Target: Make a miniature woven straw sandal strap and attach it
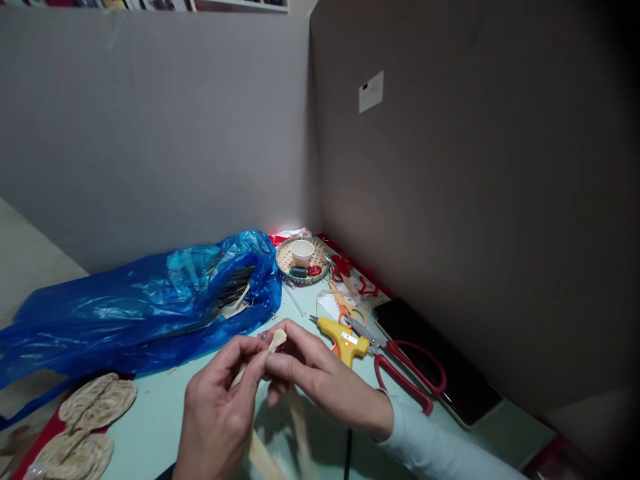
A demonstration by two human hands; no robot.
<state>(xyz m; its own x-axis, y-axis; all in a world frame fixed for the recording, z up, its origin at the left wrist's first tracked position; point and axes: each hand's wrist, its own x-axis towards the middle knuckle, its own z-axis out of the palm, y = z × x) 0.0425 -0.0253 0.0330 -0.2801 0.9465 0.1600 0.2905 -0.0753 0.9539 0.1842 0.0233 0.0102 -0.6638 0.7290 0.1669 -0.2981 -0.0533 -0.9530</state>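
Close together over the table, both my hands pinch a pale, straw-coloured flat strip point(277, 340) that looks like dried plant fibre. My left hand point(220, 393) grips it from the left with thumb and fingers. From the right, my right hand point(310, 373) holds the same strip near its upper end, a short twisted tip showing above the fingertips. Two tails of pale strip hang below the hands towards the table's front. Just beyond my right hand lies a yellow hot glue gun point(345, 339), its nozzle pointing left.
Red-handled scissors point(407, 373) and a black tablet-like device point(440, 360) lie right. Orange-handled scissors point(345, 307) rest behind the glue gun. A blue plastic bag point(150, 307) of dark strips spreads left; coiled fibre pieces point(97, 400) sit front left. A woven tray point(285, 267) holds a cup point(303, 253).
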